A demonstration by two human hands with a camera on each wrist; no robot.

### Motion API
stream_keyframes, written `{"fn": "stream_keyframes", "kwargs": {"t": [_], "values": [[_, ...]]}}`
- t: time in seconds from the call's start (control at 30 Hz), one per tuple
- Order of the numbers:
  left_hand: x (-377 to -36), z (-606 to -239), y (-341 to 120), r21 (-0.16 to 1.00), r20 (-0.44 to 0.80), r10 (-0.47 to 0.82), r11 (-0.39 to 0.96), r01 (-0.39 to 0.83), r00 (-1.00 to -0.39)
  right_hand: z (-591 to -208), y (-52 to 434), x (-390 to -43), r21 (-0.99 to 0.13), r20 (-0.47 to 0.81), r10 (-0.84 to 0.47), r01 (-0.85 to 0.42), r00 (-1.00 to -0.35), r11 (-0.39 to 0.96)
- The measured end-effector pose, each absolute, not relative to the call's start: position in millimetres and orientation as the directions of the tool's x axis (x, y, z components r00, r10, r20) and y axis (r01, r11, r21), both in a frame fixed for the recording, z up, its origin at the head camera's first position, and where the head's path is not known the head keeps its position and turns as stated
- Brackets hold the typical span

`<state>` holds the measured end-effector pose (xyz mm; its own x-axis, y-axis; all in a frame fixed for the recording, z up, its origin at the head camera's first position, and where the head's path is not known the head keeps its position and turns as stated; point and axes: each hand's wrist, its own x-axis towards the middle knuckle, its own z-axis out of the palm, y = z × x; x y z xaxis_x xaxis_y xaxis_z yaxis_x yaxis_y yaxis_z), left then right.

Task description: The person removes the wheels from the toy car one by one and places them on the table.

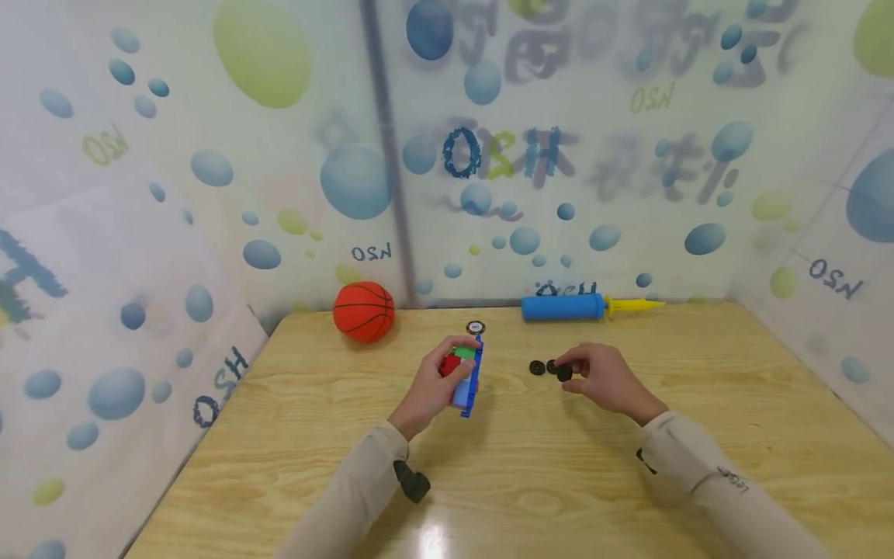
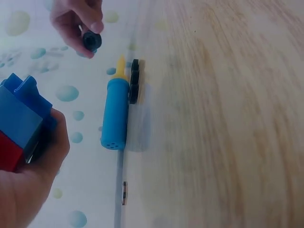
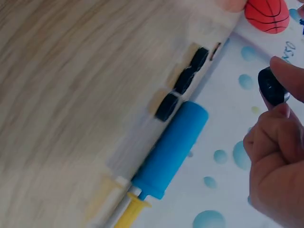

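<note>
My left hand grips a toy built of blue, red and green blocks, its blue base turned toward the right. In the left wrist view the toy's blue blocks and a red part show above the palm. My right hand pinches a small black toy wheel between thumb and fingers, raised over the table. Three more black wheels lie in a row on the table; in the head view one wheel shows plainly left of the right hand, which partly covers the others.
A red basketball sits at the table's back left. A blue hand pump with a yellow nozzle lies along the back edge. A round chip is just beyond the left hand. Patterned walls enclose the wooden table.
</note>
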<state>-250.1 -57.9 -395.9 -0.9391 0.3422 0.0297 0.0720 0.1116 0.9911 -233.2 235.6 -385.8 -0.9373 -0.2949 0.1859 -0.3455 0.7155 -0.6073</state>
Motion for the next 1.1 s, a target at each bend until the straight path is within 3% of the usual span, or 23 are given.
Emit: {"fn": "stream_keyframes", "kwargs": {"t": [0.33,0.53,0.87,1.1], "values": [[-246.6,-395.0,-57.1,0.985,0.047,0.348,0.140,0.102,-0.936,-398.4,260.4,-246.1,-0.562,0.139,-0.255,-0.288,-0.957,0.775],[-245.5,-391.5,-57.6,0.988,0.041,0.374,0.121,0.093,-0.927,-400.6,273.2,-257.2,-0.621,0.071,-0.226,-0.221,-0.971,0.752],[-246.4,-395.9,-59.4,0.985,0.019,0.424,0.149,0.090,-0.906,-410.0,290.7,-276.4,-0.622,-0.044,-0.189,-0.121,-0.981,0.774],[-245.2,-394.4,-58.8,0.989,0.019,0.435,0.127,0.082,-0.900,-412.1,290.3,-287.7,-0.546,-0.082,-0.167,-0.096,-0.983,0.832]]}}
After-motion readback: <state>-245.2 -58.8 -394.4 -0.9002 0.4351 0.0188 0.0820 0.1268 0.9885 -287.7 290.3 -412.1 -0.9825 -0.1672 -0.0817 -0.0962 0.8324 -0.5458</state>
